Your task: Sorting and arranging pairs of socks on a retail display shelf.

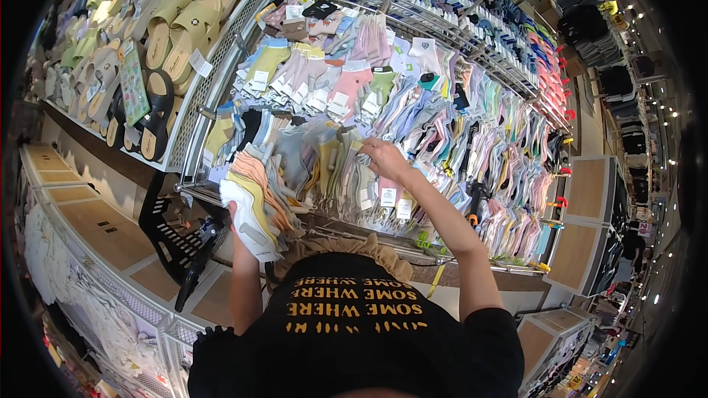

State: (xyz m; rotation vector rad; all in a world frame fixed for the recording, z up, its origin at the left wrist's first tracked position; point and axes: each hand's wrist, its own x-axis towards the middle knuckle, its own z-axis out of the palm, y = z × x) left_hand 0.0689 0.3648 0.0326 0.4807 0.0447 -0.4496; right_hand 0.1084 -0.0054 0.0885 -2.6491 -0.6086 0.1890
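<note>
A thick bundle of socks (pixel 255 215) in white, yellow, orange and grey rests in my left hand (pixel 233 216), held in front of the display at the left. The bundle hides most of that hand's fingers. Over the front row of the sock display, my right hand (pixel 384 160) has its fingertips closed at the cuffs of light grey socks (pixel 359 182). How many pairs it grips is hidden. Green and yellow socks (pixel 332 155) stand packed just left of those fingers. Pink socks (pixel 389 194) with a white tag lie under my right wrist.
A metal rail (pixel 442 22) runs behind the sock display. Slide sandals (pixel 188 22) fill a white mesh rack at the left. Below it stands a black plastic basket (pixel 171 221). A black and orange handle (pixel 474 204) sticks up among the socks right of my forearm. Wooden-fronted cabinets (pixel 586 188) flank the right side.
</note>
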